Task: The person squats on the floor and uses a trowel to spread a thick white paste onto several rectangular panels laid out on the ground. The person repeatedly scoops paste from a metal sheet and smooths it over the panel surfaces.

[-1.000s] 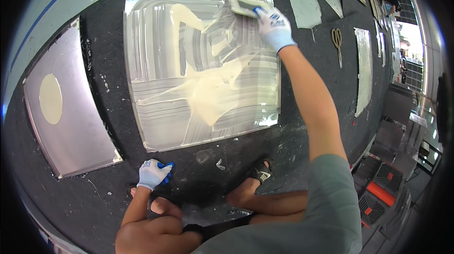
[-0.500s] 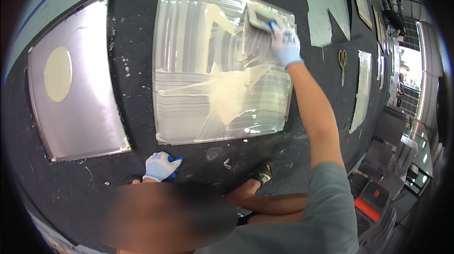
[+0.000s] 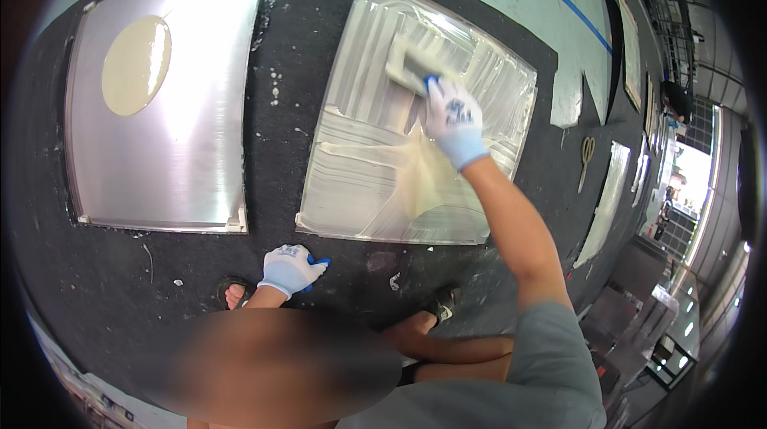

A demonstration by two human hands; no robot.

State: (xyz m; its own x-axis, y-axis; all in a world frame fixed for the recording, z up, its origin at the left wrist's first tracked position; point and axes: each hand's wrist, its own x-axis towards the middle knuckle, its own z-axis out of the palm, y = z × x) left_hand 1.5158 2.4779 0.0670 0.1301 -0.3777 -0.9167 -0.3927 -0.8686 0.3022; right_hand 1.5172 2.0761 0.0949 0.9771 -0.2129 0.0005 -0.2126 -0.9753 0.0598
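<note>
My right hand (image 3: 454,116), in a white glove with blue on the fingers, is closed on a flat, pale trowel (image 3: 395,69). The trowel is blurred and lies over the upper part of a rectangular panel (image 3: 335,201). Cream-coloured liquid (image 3: 419,177) covers this panel in streaks, with a thicker patch below my right hand. In a matching glove, my left hand (image 3: 289,268) is low near the dark floor, below the panel's lower left corner. Its fingers are curled under, the thumb sticks out to the right, and nothing shows in it.
To the left lies a shiny metal panel (image 3: 188,161) bearing an oval pool of cream liquid (image 3: 136,65). Scissors (image 3: 586,159) and a narrow pale strip (image 3: 605,205) lie on the right. Pale sheet scraps (image 3: 567,101) are beyond. My sandalled feet are close to the panel's near side.
My right hand and the trowel have swept left across the coated panel and slightly down, streaking the liquid. The view has turned, shifting both panels. My left hand stays low, still curled.
</note>
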